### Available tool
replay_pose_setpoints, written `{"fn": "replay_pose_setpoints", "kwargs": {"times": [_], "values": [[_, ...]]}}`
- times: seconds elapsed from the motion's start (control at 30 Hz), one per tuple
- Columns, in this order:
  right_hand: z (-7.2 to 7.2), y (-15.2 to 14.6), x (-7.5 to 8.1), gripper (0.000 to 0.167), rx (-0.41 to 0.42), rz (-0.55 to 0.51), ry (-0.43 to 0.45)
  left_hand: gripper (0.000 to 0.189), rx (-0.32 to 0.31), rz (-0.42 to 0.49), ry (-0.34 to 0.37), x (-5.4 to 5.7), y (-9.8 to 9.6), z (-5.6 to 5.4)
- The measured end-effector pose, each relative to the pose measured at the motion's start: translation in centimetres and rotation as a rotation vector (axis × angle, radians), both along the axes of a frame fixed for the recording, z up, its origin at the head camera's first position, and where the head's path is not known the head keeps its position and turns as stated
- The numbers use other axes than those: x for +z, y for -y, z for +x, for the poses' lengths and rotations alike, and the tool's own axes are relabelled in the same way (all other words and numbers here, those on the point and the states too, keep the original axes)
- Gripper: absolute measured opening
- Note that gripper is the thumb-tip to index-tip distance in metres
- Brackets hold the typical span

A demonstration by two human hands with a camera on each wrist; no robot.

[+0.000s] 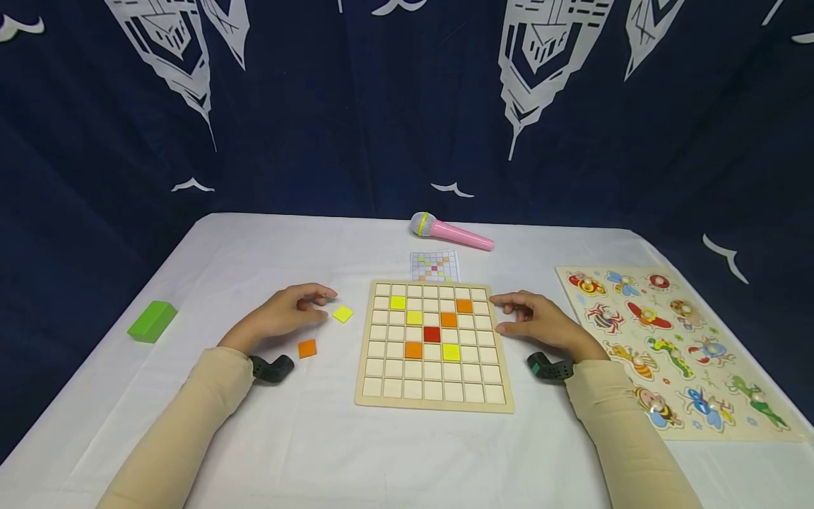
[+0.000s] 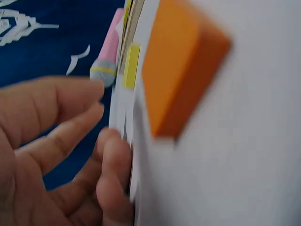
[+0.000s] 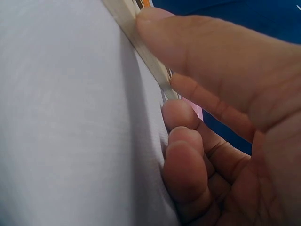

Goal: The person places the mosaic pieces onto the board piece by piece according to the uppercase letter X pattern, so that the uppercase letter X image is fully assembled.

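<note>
A wooden grid board (image 1: 434, 406) lies flat at the middle of the table. Yellow tiles (image 1: 451, 352), orange tiles (image 1: 413, 350) and one red tile (image 1: 432, 334) fill some of its squares. Left of the board, my left hand (image 1: 282, 311) rests low over the cloth with loosely bent fingers and nothing between them. Just beyond its fingertips lies a loose yellow tile (image 1: 343, 314); a loose orange tile (image 1: 307, 348) sits nearer me, large and blurred in the left wrist view. My right hand (image 1: 540, 322) touches the board's right edge with its thumb (image 3: 162, 33), fingers relaxed.
Behind the board lie a printed pattern card (image 1: 435, 265), its near side against or under the board, and a pink toy microphone (image 1: 461, 235). A green block (image 1: 152, 322) stands at the far left. An insect puzzle board (image 1: 579, 272) covers the right side, close to the right forearm.
</note>
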State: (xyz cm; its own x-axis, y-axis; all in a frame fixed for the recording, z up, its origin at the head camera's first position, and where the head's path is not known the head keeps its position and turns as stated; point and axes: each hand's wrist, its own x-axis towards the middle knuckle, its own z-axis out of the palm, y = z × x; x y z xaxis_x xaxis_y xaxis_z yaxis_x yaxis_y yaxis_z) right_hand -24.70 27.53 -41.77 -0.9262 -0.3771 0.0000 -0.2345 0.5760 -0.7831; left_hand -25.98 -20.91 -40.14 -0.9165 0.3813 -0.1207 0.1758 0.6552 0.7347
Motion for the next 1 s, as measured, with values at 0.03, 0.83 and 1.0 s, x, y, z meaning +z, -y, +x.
{"fn": "replay_pose_setpoints", "kwargs": {"times": [0.03,0.83,1.0], "values": [[0.0,0.0,0.0,0.057,-0.001,0.001,0.0,0.044,-0.017,-0.004,0.008,0.1,0.3,0.0],[0.0,-0.1,-0.1,0.056,-0.002,-0.012,-0.001,0.037,-0.235,-0.145,0.13,1.6,1.9,1.2],[0.0,-0.1,-0.1,0.055,0.003,-0.021,-0.003,0.027,-0.209,-0.178,0.1,1.6,1.6,1.3]]}}
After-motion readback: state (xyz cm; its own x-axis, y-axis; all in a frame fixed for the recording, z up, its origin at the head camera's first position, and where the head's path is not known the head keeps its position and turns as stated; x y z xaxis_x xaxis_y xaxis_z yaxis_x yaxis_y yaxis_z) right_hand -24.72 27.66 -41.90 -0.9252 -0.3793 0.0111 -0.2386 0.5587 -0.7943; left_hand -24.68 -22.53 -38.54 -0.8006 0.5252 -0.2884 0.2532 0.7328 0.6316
